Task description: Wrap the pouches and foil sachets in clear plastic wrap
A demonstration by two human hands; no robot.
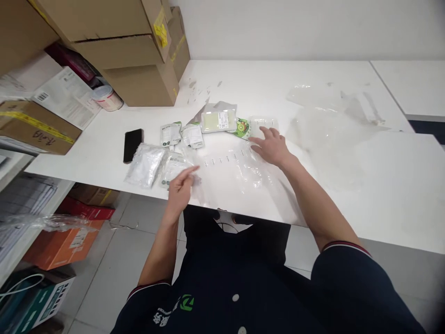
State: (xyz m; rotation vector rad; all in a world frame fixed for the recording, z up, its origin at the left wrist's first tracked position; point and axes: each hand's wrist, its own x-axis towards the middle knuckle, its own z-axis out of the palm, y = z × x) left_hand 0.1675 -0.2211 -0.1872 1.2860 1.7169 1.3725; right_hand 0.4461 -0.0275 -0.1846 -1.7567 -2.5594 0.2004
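Hands rest on a clear plastic bag (239, 174) spread flat on the white table (382, 195), seen from the head camera. Left hand (180, 189) sits at the bag's left edge, fingers loosely curled, index and thumb pinching toward the film; whether they actually grip it I cannot tell. Right hand (271, 146) lies palm down at the bag's far right corner, fingers spread and flat, pressing the film and grasping nothing. Just left of the bag lie two silvery pouches (146, 164), one touching the left fingertips. Beyond the bag, small sachets (181, 134) sit side by side, then a pale packet (219, 120) and a kiwi-printed pouch (242, 127) close by the right fingertips. A black phone (132, 144) lies further left of the pouches. More crumpled clear film (330, 116) sprawls to the right of the bag. Cardboard boxes (139, 69) stack at the table's far left corner.
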